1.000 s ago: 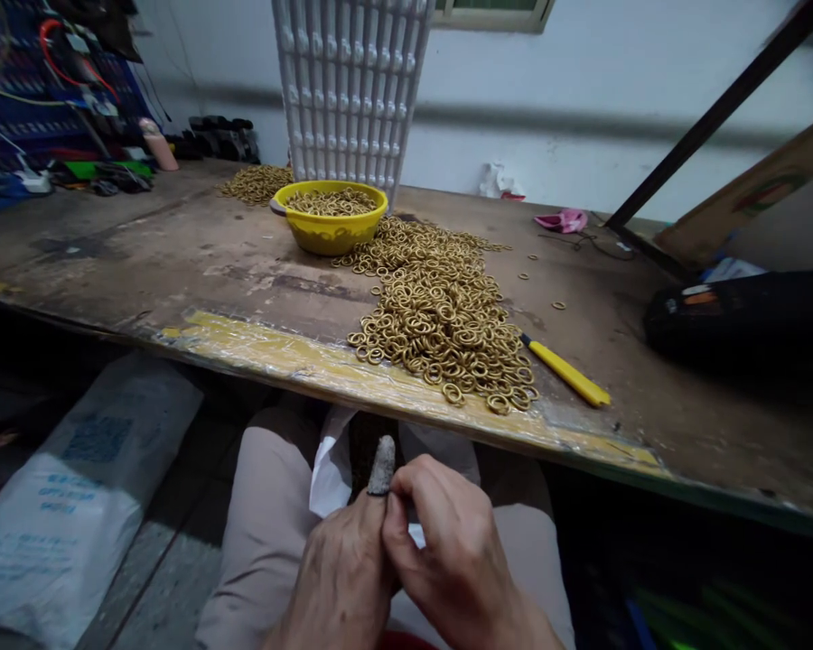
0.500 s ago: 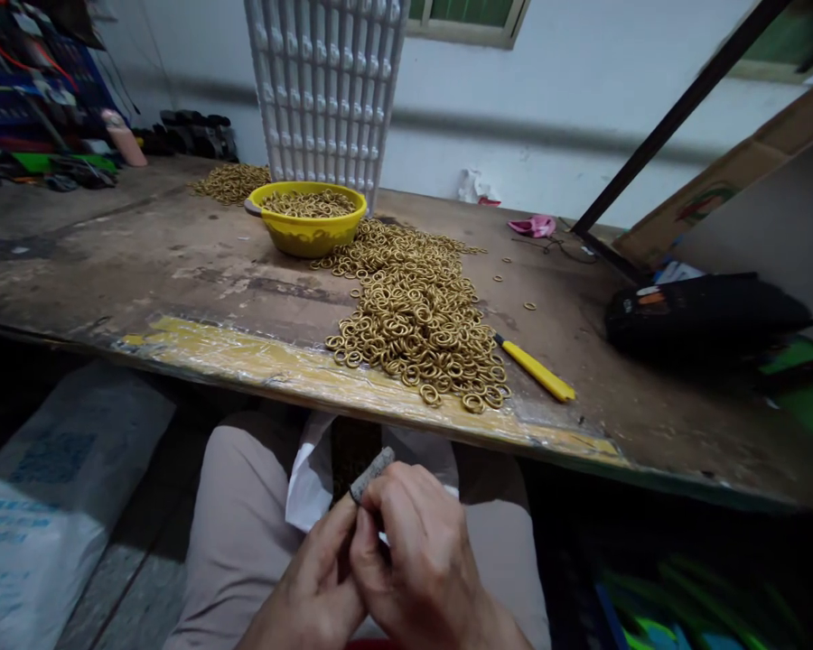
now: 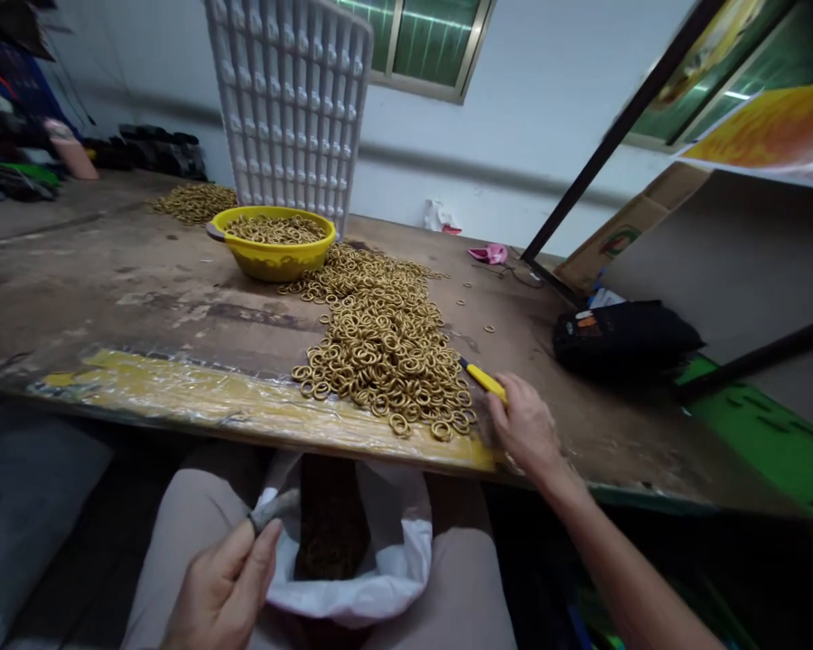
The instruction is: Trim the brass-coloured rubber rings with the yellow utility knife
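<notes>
My right hand [image 3: 529,424] is on the table with its fingers closed around the handle end of a yellow utility knife [image 3: 482,379]. The knife's dark tip points toward a big heap of brass-coloured rings [image 3: 386,338]. Low on the left, over my lap, my left hand [image 3: 220,582] has its fingers curled and the thumb against the index finger. A grey, stubby piece [image 3: 277,507] with a dark band at its base sticks out there; whether it is worn on the fingertip or pinched, I cannot tell. Between my knees hangs an open white bag [image 3: 352,596], dark inside with faint ring shapes.
Behind the heap stands a yellow basin [image 3: 271,262] full of rings, before a grey plastic rack [image 3: 291,108]. A smaller ring pile [image 3: 195,203] lies beyond. To the right are a black pouch [image 3: 623,338], a pink cloth [image 3: 489,254] and a slanted dark post [image 3: 583,171].
My hands were together over the bag and have parted. The right one has reached forward onto the utility knife; the left has moved left with the grey piece. The view has shifted right.
</notes>
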Tool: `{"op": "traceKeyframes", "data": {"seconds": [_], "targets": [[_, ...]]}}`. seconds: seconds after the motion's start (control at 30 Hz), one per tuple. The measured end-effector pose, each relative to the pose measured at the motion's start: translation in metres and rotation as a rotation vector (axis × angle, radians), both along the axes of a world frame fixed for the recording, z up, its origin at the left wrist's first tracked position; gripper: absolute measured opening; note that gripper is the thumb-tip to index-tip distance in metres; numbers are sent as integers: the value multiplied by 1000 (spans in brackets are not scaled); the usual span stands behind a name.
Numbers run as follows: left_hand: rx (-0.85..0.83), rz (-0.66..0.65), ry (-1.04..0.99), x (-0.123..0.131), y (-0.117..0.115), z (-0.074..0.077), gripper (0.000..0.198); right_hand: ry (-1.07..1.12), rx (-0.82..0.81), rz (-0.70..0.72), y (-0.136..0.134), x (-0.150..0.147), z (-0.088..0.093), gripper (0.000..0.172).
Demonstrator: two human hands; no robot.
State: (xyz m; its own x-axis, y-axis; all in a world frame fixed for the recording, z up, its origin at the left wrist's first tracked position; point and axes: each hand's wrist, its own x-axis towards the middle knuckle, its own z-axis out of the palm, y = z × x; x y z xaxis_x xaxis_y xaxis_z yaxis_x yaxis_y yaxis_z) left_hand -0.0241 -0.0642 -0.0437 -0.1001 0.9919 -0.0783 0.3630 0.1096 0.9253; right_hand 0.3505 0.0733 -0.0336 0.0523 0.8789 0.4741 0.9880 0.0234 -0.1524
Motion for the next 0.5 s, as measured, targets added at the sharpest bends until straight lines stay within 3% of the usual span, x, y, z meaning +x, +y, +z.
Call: {"op": "traceKeyframes", "data": {"seconds": [0.13,0.2,0.37,0.5], "targets": [[348,-88,291,5,39,-5,20,-229,-213,-113,39,24,-17,37],[480,-50,411,8,68,-3,29,-293,-257,-110,49,26,-19,34],[628,-47,559,13,131,1,36,-314,-304,-123,55,37,-17,31],[545,-97,595,13,155,-7,18,-140,-198,-116,42,43,-10,38]]}}
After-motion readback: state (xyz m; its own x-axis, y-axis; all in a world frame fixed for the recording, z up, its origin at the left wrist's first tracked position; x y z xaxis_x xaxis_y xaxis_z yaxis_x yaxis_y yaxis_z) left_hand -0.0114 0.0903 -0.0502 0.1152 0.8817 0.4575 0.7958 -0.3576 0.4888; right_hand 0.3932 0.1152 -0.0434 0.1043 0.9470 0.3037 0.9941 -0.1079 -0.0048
